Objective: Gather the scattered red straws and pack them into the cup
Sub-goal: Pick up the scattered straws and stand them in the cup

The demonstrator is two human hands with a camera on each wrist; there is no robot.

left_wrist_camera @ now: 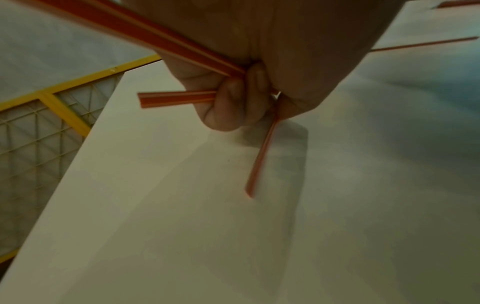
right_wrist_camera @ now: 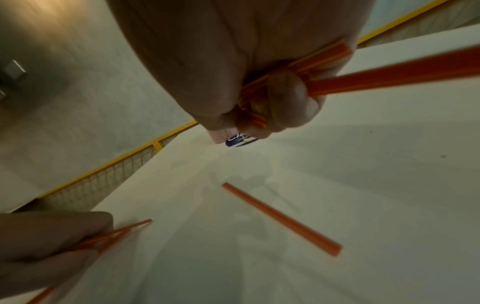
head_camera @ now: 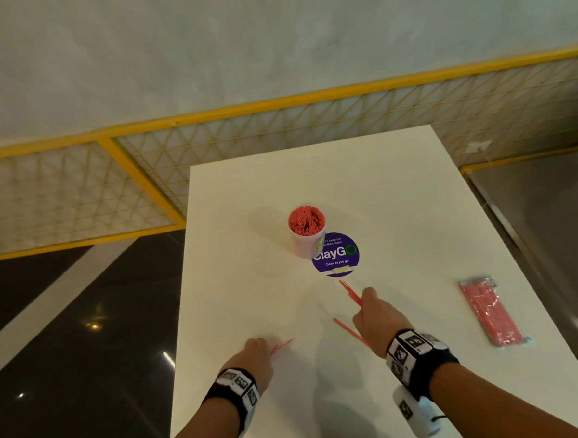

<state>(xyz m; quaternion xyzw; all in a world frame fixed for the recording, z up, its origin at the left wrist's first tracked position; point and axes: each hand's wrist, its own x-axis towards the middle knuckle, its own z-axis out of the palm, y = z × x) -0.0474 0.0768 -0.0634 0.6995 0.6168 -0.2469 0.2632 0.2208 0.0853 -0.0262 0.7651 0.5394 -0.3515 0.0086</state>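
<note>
A pale cup (head_camera: 307,241) packed with red straws (head_camera: 306,221) stands mid-table, partly on a round purple sticker (head_camera: 339,259). My left hand (head_camera: 256,349) is low over the near left of the table; its curled fingers (left_wrist_camera: 241,98) grip a few red straws (left_wrist_camera: 179,99) that splay out of the fist. My right hand (head_camera: 369,303) hovers nearer the cup and grips a small bundle of red straws (right_wrist_camera: 389,72), whose tips (head_camera: 349,293) point toward the sticker. One loose red straw (right_wrist_camera: 281,219) lies on the table under my right wrist (head_camera: 350,332).
A clear plastic packet of red straws (head_camera: 491,311) lies near the table's right edge. The white table (head_camera: 381,196) ends close to my left hand, with dark floor beyond. A yellow-framed mesh fence (head_camera: 208,139) runs behind the table.
</note>
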